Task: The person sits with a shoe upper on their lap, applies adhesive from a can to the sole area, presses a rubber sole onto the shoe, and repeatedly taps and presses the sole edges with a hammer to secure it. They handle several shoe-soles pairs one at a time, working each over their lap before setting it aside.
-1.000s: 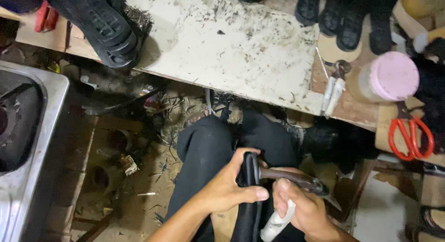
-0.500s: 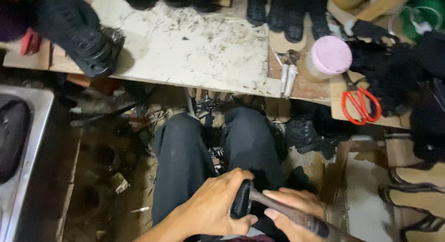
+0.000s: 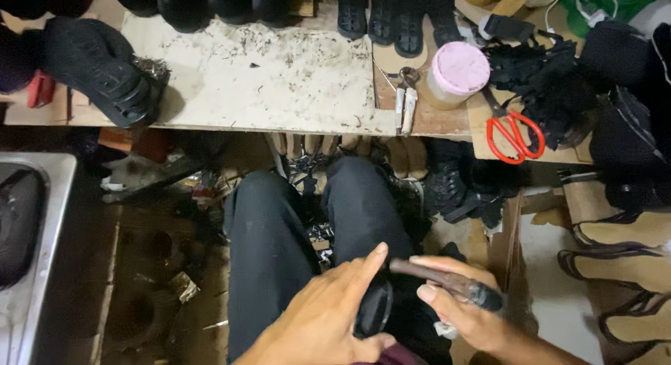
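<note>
My left hand (image 3: 327, 315) grips a black rubber sole piece (image 3: 372, 310) over my lap, with the forefinger stretched along its edge. My right hand (image 3: 470, 312) holds a tool with a dark wooden handle (image 3: 447, 282), its tip pressed against the black piece. A white object (image 3: 443, 329) peeks out beneath the right fingers. Both hands rest above my dark trousers (image 3: 279, 246). The lower part of the black piece is hidden behind my hands.
A scuffed white workboard (image 3: 265, 78) lies ahead, with a black sandal (image 3: 105, 68) at its left and more black shoes along the back. A pink-lidded jar (image 3: 456, 73), red scissors (image 3: 514, 131) and metal pliers (image 3: 405, 99) sit at the right. A metal basin (image 3: 42, 253) stands left.
The view has tipped up and shifted, so the bench sits lower in frame. My hands stay on the black piece and tool; the left forefinger now extends along the edge.
</note>
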